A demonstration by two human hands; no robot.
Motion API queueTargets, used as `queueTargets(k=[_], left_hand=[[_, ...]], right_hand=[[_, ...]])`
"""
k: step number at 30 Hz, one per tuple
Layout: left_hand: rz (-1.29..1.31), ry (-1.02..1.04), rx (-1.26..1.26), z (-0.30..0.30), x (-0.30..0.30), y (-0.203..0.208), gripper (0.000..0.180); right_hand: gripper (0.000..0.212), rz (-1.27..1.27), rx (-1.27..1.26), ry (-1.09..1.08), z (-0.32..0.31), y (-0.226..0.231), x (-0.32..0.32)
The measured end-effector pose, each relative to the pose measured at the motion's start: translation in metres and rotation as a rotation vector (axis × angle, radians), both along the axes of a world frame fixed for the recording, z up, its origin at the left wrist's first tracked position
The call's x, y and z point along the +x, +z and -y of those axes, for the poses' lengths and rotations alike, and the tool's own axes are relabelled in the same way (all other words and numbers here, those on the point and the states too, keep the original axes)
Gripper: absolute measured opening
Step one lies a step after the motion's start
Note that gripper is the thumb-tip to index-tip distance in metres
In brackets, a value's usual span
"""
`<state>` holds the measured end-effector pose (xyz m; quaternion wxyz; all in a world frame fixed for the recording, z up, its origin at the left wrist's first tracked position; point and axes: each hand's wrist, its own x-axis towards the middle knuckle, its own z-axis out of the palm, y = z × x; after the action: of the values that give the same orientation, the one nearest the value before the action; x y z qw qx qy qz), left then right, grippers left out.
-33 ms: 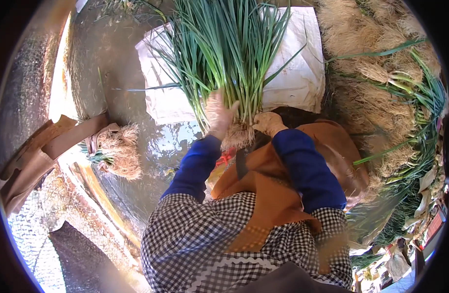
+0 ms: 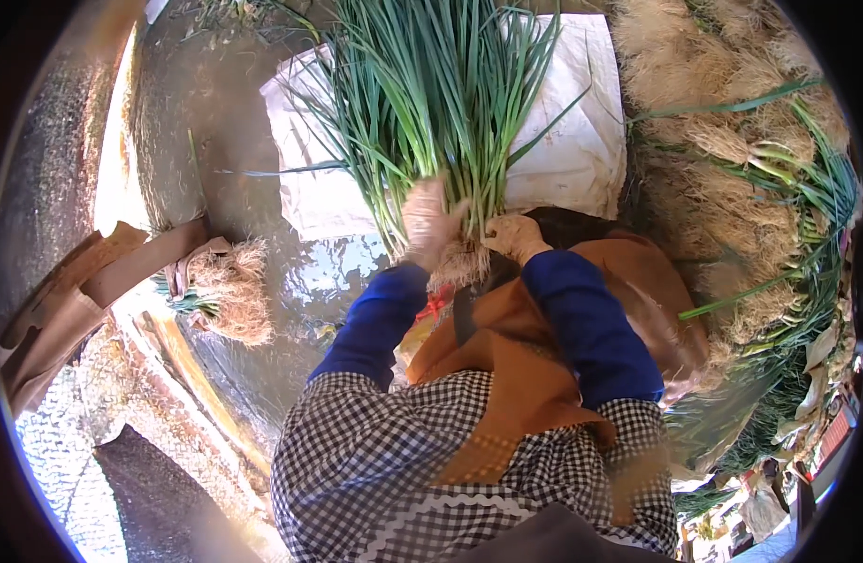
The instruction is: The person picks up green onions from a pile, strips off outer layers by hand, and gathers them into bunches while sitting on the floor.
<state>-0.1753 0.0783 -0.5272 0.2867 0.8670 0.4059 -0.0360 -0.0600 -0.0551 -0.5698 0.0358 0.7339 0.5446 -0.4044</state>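
- I see both hands clenched round one bunch (image 2: pixel 431 103) of green onions at its root end, centre frame: left hand (image 2: pixel 426 223) on the left side, right hand (image 2: pixel 516 236) on the right. Leaves fan toward the top edge, over a white sack (image 2: pixel 572 150).
- Risk: the bunch looks thick for two gloved hands; a loose hold could let outer stalks slide out onto the wet ground (image 2: pixel 234 122).
- Risk: a hard squeeze or bend near the roots may snap or crease stalks.
- Risk: the puddle under the hands could soak or muddy the roots if the bunch dips.
- Hidden: fingers on the far side, and any tie on the bunch; can't tell.
- Root tuft partly behind the orange apron (image 2: pixel 534 375).
- Pile (image 2: pixel 732 141) of bunches at right is cut off by the rim; small bunch (image 2: pixel 227 291) at left is blurry.
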Motion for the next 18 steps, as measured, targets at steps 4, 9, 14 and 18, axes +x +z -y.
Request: queueTargets(k=[4,9,14,18], left_hand=[[-0.424,-0.501,-0.483,-0.018,0.037,-0.002,0.039],[-0.480,-0.787,-0.339,-0.026,0.036,-0.032,0.033],[-0.198,-0.551,-0.525,-0.030,0.015,-0.049,0.027],[-0.178,-0.705,-0.241,-0.028,0.020,-0.055,0.025]], right_hand=[[0.038,-0.130,-0.036,0.158,-0.008,-0.005,-0.011],[0.046,-0.128,-0.138,0.205,-0.011,0.000,-0.019],[0.045,-0.113,-0.007,0.109,-0.005,-0.012,-0.035],[0.033,-0.428,0.332,0.276,0.011,0.000,-0.017]])
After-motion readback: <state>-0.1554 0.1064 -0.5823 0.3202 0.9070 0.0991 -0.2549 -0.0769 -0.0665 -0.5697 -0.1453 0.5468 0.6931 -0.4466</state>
